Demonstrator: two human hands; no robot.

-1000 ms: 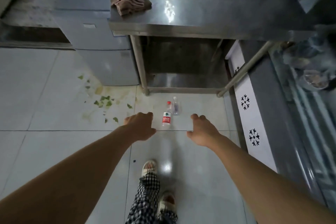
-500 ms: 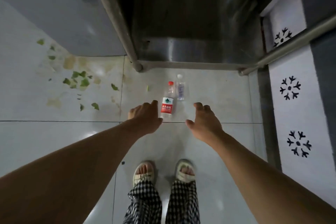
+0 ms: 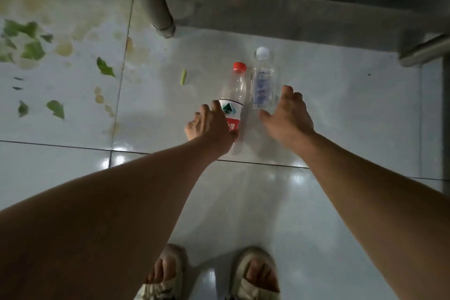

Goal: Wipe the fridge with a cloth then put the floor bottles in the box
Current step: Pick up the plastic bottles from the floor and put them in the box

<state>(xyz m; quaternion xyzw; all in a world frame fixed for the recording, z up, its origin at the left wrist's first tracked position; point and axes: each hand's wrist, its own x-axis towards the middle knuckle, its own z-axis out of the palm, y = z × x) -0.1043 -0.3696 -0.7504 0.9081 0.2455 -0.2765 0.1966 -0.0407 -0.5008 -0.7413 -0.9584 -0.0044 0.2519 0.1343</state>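
Note:
Two clear plastic bottles lie side by side on the tiled floor, caps pointing away from me. The red-capped bottle (image 3: 234, 91) has a red and white label. My left hand (image 3: 209, 126) lies over its lower half, fingertips at the label, not plainly wrapped round it. The white-capped bottle (image 3: 262, 80) has blue print. Just behind its base my right hand (image 3: 286, 114) is spread, thumb near the bottle's bottom end and fingers by its right side. The cloth, fridge and box are out of view.
A steel table leg (image 3: 159, 12) and low crossbar (image 3: 280, 14) stand just beyond the bottles. Green leaf scraps (image 3: 32, 50) and yellowish stains lie on the floor at left. My sandalled feet (image 3: 255, 275) are at the bottom edge.
I have bent lower, so the floor and bottles look much closer. Both hands moved forward: the left now covers the red-capped bottle's label, the right has reached the white-capped bottle's base.

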